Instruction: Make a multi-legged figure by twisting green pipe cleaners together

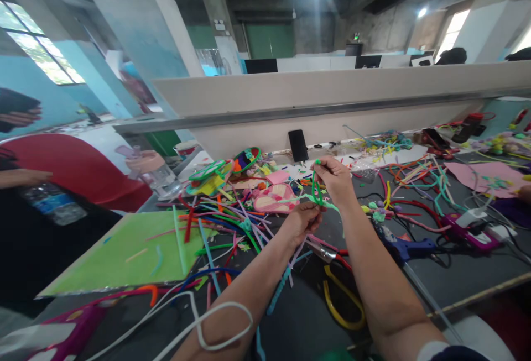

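Both my hands are raised over a dark table strewn with craft bits. My right hand pinches the top of a green pipe cleaner that runs down in a thin loop. My left hand is closed around the lower end of the same green pipe cleaner, just below and left of the right hand. Under them lie many coloured pipe cleaners and a pink heart-shaped piece.
A green foam sheet lies at the left, a blue glue gun and a yellow loop near my right forearm. A black phone leans on the white divider. Another person in black, holding a water bottle, sits at the far left.
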`<state>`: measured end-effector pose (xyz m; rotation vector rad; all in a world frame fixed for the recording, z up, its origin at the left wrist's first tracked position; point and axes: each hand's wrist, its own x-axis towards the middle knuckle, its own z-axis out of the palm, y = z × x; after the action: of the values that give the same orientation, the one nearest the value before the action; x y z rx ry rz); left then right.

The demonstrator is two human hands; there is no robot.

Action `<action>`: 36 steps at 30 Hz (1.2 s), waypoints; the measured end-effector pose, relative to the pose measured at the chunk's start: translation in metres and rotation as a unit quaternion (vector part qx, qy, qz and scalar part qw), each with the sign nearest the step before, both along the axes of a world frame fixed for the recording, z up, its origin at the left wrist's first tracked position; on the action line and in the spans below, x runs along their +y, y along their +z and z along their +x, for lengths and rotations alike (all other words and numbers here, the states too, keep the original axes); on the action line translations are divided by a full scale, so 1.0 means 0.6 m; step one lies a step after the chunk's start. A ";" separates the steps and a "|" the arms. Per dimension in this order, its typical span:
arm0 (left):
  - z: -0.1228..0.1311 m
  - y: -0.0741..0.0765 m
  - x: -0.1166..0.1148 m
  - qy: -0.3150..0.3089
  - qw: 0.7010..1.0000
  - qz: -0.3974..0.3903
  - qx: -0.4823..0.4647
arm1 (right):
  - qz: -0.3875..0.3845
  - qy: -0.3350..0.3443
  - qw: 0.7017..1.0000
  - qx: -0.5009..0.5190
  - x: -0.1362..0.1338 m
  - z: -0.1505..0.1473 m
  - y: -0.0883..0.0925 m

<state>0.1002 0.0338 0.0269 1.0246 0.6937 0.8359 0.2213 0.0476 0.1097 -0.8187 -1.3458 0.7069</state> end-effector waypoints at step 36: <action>-0.019 0.037 0.020 0.260 0.961 0.094 0.017 | -0.015 -0.238 0.857 -0.456 0.005 -0.043 -0.030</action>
<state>0.0887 0.0456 0.0491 1.0401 0.9468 1.3638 0.1956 0.0504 0.0915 -1.5534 -1.8445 -0.1118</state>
